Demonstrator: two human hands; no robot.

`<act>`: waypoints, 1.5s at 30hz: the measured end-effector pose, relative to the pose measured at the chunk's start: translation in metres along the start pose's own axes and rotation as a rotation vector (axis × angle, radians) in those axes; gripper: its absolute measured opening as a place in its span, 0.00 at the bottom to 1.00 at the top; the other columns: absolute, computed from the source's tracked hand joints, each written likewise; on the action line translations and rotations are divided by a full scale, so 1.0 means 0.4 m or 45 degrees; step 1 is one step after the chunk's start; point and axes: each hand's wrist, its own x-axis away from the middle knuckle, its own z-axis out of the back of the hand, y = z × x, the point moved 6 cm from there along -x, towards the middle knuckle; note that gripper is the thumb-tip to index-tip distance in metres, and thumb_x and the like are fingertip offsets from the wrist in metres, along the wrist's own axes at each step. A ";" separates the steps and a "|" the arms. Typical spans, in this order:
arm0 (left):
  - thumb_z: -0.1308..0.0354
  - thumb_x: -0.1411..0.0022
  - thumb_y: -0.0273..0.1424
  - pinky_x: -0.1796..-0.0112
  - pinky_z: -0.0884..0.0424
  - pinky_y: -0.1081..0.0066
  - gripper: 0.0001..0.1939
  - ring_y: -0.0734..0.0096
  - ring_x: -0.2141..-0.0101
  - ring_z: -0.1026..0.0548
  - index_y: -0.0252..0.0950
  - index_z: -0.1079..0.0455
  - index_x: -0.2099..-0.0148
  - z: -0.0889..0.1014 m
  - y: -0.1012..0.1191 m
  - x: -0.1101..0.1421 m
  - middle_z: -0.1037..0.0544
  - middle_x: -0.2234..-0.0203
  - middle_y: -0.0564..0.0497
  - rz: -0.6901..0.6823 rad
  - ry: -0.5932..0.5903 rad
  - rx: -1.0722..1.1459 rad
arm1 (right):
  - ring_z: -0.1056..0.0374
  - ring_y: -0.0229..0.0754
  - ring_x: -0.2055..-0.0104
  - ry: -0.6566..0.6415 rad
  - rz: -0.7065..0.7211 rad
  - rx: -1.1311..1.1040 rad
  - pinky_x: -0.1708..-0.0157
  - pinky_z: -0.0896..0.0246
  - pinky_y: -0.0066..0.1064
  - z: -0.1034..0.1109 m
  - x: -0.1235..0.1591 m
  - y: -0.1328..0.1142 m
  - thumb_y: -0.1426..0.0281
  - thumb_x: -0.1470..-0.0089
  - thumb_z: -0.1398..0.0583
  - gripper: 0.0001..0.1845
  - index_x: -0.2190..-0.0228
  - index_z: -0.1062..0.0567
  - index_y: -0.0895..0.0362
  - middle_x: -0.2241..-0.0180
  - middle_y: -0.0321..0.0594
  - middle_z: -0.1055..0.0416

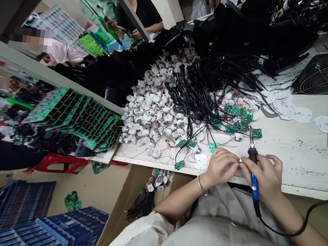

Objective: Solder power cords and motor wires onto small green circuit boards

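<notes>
Right hand [265, 176] clenched round the blue-handled soldering iron [254, 182], tip up. Left hand [221, 169] closed, fingertips pinching a small pale part [240, 160], too small to identify, just beside the iron, over the front edge of the white bench [298, 157]. Green PCBs [239, 116] and black leads [193, 102] lie just ahead.

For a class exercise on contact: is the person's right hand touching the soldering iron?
Touching: the head view shows the right hand closed around the blue handle of the soldering iron.
</notes>
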 end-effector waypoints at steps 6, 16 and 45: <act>0.46 0.28 0.31 0.57 0.29 0.64 0.05 0.70 0.64 0.20 0.39 0.32 0.59 0.001 -0.003 0.012 0.17 0.65 0.49 0.053 -0.008 0.020 | 0.29 0.37 0.67 0.041 0.042 -0.026 0.51 0.41 0.39 -0.002 -0.005 -0.006 0.70 0.40 0.36 0.03 0.62 0.23 0.52 0.68 0.36 0.24; 0.47 0.27 0.36 0.55 0.28 0.62 0.11 0.68 0.62 0.21 0.39 0.27 0.60 0.004 -0.008 0.016 0.16 0.66 0.51 0.077 -0.003 -0.157 | 0.30 0.35 0.69 0.088 0.121 -0.031 0.51 0.38 0.41 0.007 -0.008 -0.008 0.72 0.42 0.34 0.07 0.61 0.26 0.52 0.70 0.34 0.25; 0.41 0.36 0.29 0.62 0.38 0.62 0.04 0.69 0.68 0.27 0.39 0.29 0.66 -0.014 0.002 0.072 0.24 0.76 0.54 0.110 0.116 -0.371 | 0.28 0.42 0.70 0.138 0.113 0.090 0.55 0.30 0.44 0.042 0.099 0.064 0.74 0.45 0.34 0.09 0.62 0.24 0.52 0.67 0.38 0.22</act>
